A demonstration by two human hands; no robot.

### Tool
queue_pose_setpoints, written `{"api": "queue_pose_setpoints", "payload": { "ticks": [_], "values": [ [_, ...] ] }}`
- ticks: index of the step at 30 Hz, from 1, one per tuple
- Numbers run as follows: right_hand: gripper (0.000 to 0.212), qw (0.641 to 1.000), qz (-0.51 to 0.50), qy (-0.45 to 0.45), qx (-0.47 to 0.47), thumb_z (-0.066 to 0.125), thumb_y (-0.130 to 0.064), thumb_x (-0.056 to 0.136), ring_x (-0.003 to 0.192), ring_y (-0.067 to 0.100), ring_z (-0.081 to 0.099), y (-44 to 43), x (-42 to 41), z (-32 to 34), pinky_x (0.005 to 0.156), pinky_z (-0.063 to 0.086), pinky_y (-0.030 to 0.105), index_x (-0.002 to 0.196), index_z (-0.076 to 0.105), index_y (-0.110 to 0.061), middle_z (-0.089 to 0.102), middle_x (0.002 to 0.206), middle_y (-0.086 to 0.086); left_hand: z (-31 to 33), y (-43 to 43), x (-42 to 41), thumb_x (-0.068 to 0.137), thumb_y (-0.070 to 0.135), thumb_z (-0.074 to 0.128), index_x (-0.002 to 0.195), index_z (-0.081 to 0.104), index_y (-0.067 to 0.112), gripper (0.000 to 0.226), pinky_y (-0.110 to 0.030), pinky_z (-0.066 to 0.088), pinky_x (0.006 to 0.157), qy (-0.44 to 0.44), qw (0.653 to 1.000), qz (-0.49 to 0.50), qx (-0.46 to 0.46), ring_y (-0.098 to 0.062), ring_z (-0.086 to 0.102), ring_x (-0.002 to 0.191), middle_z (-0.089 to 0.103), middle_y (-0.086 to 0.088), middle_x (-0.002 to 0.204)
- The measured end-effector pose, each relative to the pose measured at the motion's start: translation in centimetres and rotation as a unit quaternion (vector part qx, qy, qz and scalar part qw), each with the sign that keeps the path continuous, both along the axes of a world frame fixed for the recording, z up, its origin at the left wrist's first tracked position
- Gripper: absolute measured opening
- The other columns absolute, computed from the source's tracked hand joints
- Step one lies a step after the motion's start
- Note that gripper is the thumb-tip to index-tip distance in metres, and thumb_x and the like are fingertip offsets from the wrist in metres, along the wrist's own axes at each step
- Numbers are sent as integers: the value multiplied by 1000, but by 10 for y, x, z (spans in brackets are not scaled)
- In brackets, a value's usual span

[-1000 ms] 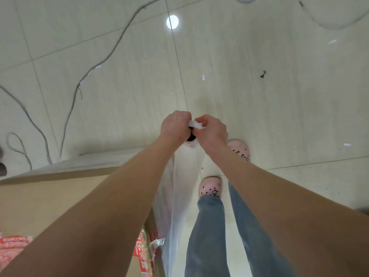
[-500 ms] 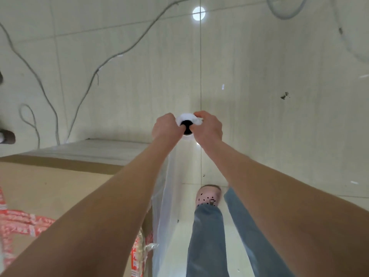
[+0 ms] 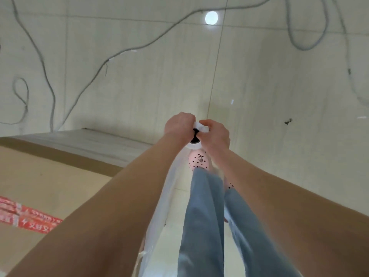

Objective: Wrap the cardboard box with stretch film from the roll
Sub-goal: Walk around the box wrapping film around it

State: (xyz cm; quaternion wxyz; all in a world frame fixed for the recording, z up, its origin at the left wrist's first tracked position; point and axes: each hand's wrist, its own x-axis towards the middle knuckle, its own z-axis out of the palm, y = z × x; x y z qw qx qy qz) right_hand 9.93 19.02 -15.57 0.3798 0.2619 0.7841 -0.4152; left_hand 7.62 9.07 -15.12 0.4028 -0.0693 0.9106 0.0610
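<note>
A large brown cardboard box point(image 3: 46, 182) with red printed tape fills the lower left; its far side looks covered in clear film. Both my arms reach forward over its right corner. My left hand point(image 3: 180, 125) and my right hand point(image 3: 216, 134) grip the top end of an upright stretch film roll point(image 3: 194, 139), whose black core hole shows between them. A sheet of clear film point(image 3: 159, 212) runs from the roll down and back along the box's right side. Most of the roll is hidden under my hands.
My legs in blue jeans point(image 3: 201, 220) and pink clogs point(image 3: 198, 159) stand just right of the box. The floor is pale tile with grey cables point(image 3: 95, 69) trailing across the far left and top right. A round light reflection point(image 3: 211, 18) shines on the floor.
The view has swung so more of the box's top and taped side shows. My hands still hold the roll, and my feet have stepped forward alongside the box.
</note>
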Motion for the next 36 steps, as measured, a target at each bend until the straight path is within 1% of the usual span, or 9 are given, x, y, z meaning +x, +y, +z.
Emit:
{"api": "queue_pose_setpoints", "payload": {
  "ticks": [8, 11, 13, 16, 21, 26, 29, 33, 36],
  "values": [
    [36, 1000, -7, 19, -15, 65, -31, 82, 85, 14, 51, -38, -35, 0, 68, 36, 22, 116, 56, -22, 58, 106, -3, -3, -50, -23, 80, 12, 54, 82, 54, 10, 3, -30, 39, 61, 28, 981, 192, 22, -32, 60, 87, 63, -14, 95],
    [50, 997, -28, -53, -51, 68, -32, 79, 88, 22, 62, -58, -48, 0, 74, 50, 31, 125, 49, -22, 52, 102, -3, -6, -72, -31, 80, 18, 57, 85, 55, 10, 10, -30, 43, 60, 31, 962, 271, 14, -31, 64, 84, 64, -11, 92],
    [45, 995, -45, -63, -68, 67, -25, 78, 87, 25, 67, -72, -54, -1, 80, 56, 36, 120, 53, -21, 55, 103, -1, -8, -86, -33, 79, 22, 58, 89, 57, 9, 17, -31, 49, 62, 23, 956, 293, 19, -30, 66, 82, 66, -10, 93],
    [41, 997, -18, -49, -52, 65, -19, 78, 88, 25, 67, -85, -60, -1, 82, 55, 37, 118, 57, -21, 54, 106, -3, -9, -101, -32, 81, 26, 59, 92, 56, 8, 21, -32, 45, 61, 6, 963, 269, 33, -28, 63, 83, 66, -11, 95],
    [43, 998, 40, -43, -32, 62, -20, 83, 96, 20, 59, -90, -69, 2, 75, 42, 25, 126, 56, -22, 55, 128, -3, -2, -102, -36, 84, 15, 55, 121, 52, 17, 37, -32, 42, 66, 83, 991, 94, 43, -26, 58, 96, 58, -3, 109],
    [44, 997, 75, -30, -14, 60, -21, 84, 104, 16, 57, -98, -81, 4, 76, 37, 22, 127, 57, -27, 55, 131, -6, 0, -107, -57, 80, 14, 58, 105, 59, 10, 25, -33, 40, 65, 84, 995, 31, 38, -27, 57, 91, 56, -6, 101],
    [39, 996, 85, -6, 2, 58, -18, 83, 88, 13, 53, -108, -88, 4, 72, 37, 22, 121, 59, -29, 60, 121, -6, 2, -116, -61, 81, 17, 58, 102, 60, 11, 21, -31, 39, 64, 79, 989, 117, 35, -27, 57, 87, 59, -6, 99],
    [33, 994, 91, 61, 8, 56, -14, 85, 90, 15, 55, -125, -97, 4, 72, 39, 24, 115, 59, -25, 59, 117, -4, 1, -126, -61, 79, 22, 60, 89, 55, 13, 14, -28, 36, 55, 90, 949, 300, 31, -24, 53, 73, 56, -1, 79],
    [32, 985, 150, 78, 38, 54, -16, 85, 86, 18, 56, -139, -111, 4, 70, 37, 26, 113, 58, -30, 57, 113, -3, 3, -134, -63, 83, 26, 62, 102, 55, 11, 25, -29, 35, 61, 85, 917, 389, 10, -22, 51, 77, 56, -1, 88]
  ]
}}
